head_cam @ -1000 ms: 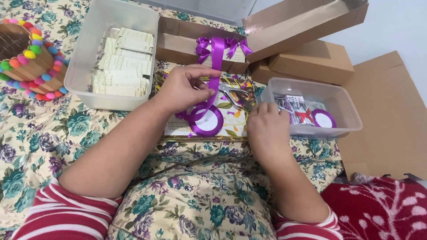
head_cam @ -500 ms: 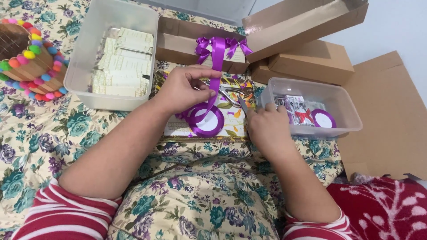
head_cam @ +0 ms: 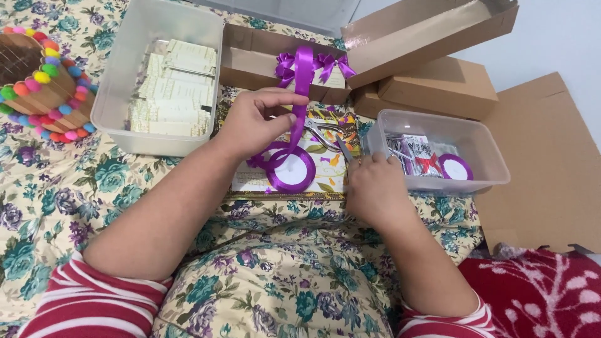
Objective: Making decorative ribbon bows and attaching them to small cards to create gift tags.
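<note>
Hands at work over a floral bedsheet (head_cam: pixel 75 206), seen from above. Left hand (head_cam: pixel 253 122) raised, fingers curled, thumb and fingertips pinched on a strip of purple ribbon (head_cam: pixel 302 81) running up toward an open brown cardboard box (head_cam: pixel 250 59). Same strip trailing down to a purple ribbon spool (head_cam: pixel 291 170), lying flat on a patterned card or paper just beside the left wrist. Right hand (head_cam: pixel 374 188) lower, fingers bent, closed around the handle end of metal scissors (head_cam: pixel 327 133); blades pointing up-left toward the ribbon, apart from it or touching not clear. Grip itself partly hidden by the knuckles.

Purple bows (head_cam: pixel 325 62) resting on the front edge of the open cardboard box, lid flap thrown back to the right. Closed brown boxes (head_cam: pixel 438 87) stacked behind. Clear plastic tub (head_cam: pixel 488 178) touching the right hand's fingertips, holding a second purple spool, a small red bow and dark-and-white wrapped pieces. Larger clear plastic bin (head_cam: pixel 119 94) to the left, filled with pale cards or tags in rows. Wooden basket with coloured pompoms (head_cam: pixel 44 87) at far left edge. Flat cardboard sheet (head_cam: pixel 551 169) at right. Red-and-white striped sleeves at both elbows; red patterned cloth (head_cam: pixel 538 294) bottom right.
</note>
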